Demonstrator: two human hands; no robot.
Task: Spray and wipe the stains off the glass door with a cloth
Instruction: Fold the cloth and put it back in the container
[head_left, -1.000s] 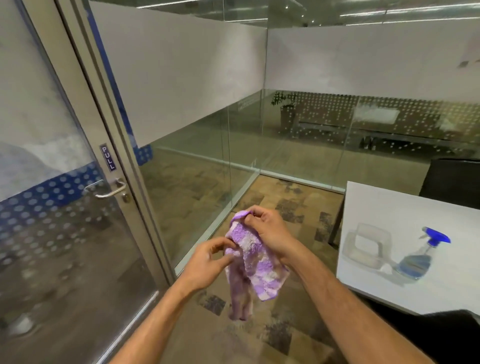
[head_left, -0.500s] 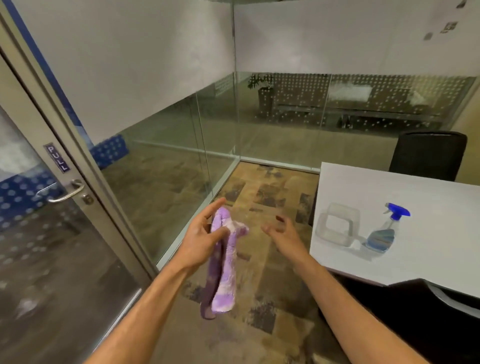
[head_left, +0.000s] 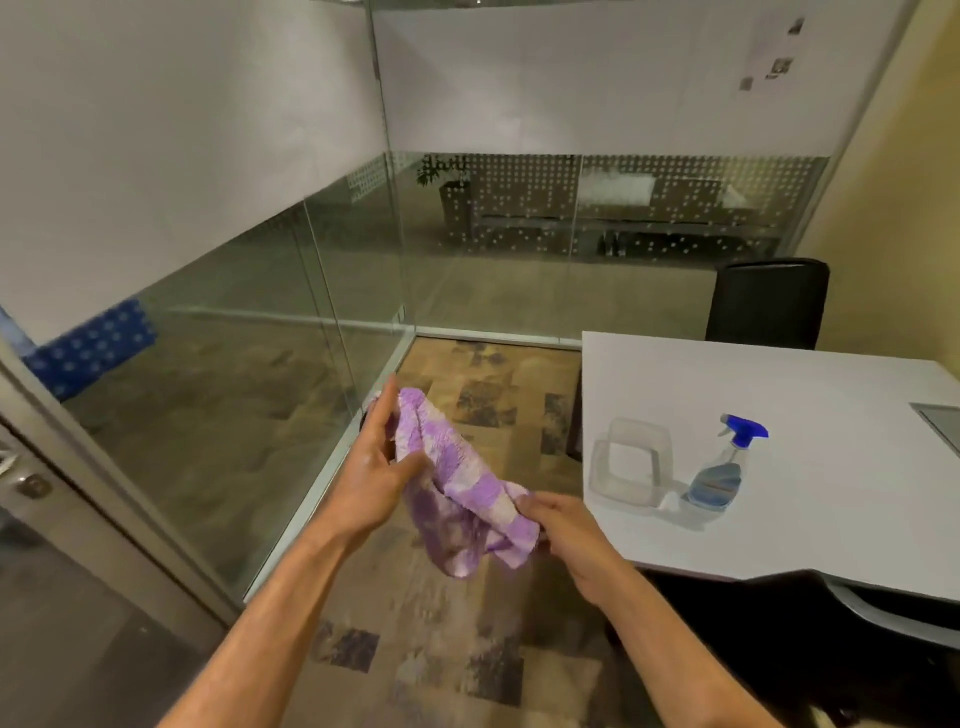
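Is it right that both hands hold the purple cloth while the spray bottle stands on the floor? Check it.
Not quite. In the head view both hands, left hand and right hand, hold the purple cloth, but the spray bottle stands on the white table.

Colours and patterns, head view

Cloth (head_left: 462, 486), held between left hand (head_left: 371, 475) and right hand (head_left: 563, 525): purple and white check. Spray bottle (head_left: 719, 475), right of the right hand: blue trigger head, clear body, blue liquid. Container (head_left: 631, 462) just left of the bottle: clear. Table (head_left: 779, 405): white. Chair (head_left: 766, 304) beyond: black. Carpet (head_left: 467, 649) under the hands: tan with dark patches. Glass partition (head_left: 597, 208) beyond: white dot pattern.
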